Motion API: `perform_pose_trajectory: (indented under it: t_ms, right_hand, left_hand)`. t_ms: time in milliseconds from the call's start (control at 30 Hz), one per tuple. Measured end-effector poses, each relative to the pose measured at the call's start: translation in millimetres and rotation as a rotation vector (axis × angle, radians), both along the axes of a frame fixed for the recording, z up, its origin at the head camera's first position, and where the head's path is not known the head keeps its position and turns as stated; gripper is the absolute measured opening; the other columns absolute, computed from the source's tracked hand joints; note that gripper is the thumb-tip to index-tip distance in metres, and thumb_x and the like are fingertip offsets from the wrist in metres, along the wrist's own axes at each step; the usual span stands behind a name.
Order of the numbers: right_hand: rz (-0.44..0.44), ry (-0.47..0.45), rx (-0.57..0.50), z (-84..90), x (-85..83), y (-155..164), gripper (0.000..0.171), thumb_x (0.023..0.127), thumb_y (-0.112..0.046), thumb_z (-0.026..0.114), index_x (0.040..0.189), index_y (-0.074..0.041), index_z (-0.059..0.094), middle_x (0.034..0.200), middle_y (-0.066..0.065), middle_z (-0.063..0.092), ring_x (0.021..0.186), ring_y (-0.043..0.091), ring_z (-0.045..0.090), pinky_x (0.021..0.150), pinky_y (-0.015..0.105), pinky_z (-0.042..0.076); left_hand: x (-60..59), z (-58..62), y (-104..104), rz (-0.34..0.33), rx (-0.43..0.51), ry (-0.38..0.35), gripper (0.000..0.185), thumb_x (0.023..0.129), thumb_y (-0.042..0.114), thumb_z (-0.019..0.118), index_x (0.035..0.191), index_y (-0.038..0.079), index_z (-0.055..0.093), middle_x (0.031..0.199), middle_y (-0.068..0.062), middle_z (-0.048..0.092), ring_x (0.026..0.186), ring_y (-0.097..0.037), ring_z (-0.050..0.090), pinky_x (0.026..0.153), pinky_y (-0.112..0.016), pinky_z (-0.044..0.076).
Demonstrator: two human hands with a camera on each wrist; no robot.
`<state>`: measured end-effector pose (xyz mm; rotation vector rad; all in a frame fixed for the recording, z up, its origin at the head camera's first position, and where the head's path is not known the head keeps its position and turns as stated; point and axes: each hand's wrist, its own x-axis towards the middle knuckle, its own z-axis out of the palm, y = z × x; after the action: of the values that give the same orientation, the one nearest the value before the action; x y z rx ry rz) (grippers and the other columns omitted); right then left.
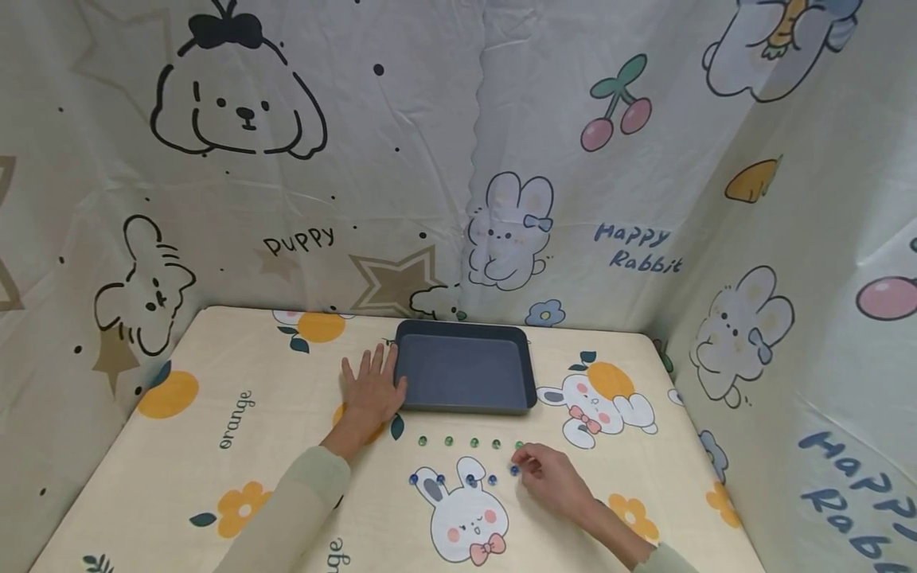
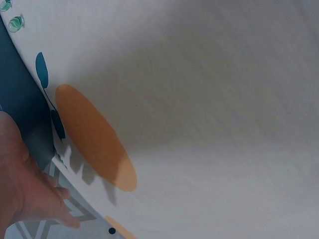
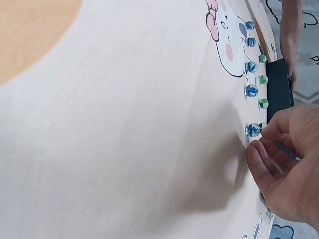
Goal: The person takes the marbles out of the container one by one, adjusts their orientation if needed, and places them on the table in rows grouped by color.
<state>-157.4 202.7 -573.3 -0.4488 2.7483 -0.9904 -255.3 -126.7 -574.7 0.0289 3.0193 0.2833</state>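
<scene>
A dark blue tray [image 1: 464, 403] lies at the table's far middle. My left hand [image 1: 372, 388] rests flat on the cloth, fingers straight, its edge against the tray's left rim; the left wrist view shows the palm [image 2: 25, 191] beside the tray [image 2: 20, 99]. In front of the tray runs a row of green marbles [image 1: 474, 442], and nearer me a row of blue marbles [image 1: 470, 480]. My right hand [image 1: 526, 465] has loosely curled fingers at the rightmost blue marble [image 3: 253, 130]. Thumb and index sit just beside it without gripping. A green marble [image 3: 261, 126] is half hidden behind the fingers.
The table wears a cream cloth [image 1: 215, 446] printed with oranges and rabbits. Printed fabric walls [image 1: 430, 159] close in the back, left and right sides. The tray holds nothing.
</scene>
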Motion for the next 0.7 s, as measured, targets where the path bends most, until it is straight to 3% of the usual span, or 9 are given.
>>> perform_pose_trajectory:
  t_ms: [233, 700]
  right_hand:
    - [-0.055, -0.011, -0.007, 4.7, 3.2, -0.5, 0.021, 0.086, 0.004, 0.063, 0.098, -0.012, 0.07, 0.096, -0.004, 0.067, 0.084, 0.012, 0.062, 0.076, 0.028, 0.056]
    - [-0.085, -0.051, -0.039, 8.2, 4.1, 0.4, 0.02, 0.089, 0.003, 0.063, 0.099, -0.012, 0.07, 0.098, -0.003, 0.067, 0.085, 0.011, 0.061, 0.075, 0.027, 0.055]
  left_hand:
    - [0.7, -0.4, -0.7, -0.001, 0.012, 0.011, 0.071, 0.103, 0.043, 0.041, 0.161, 0.01, 0.017, 0.164, -0.019, 0.016, 0.149, -0.041, 0.014, 0.113, -0.069, -0.003]
    - [-0.1, 0.2, 0.0, 0.0, 0.012, 0.01, 0.071, 0.103, 0.044, 0.041, 0.161, 0.01, 0.017, 0.164, -0.019, 0.016, 0.149, -0.041, 0.015, 0.113, -0.069, -0.002]
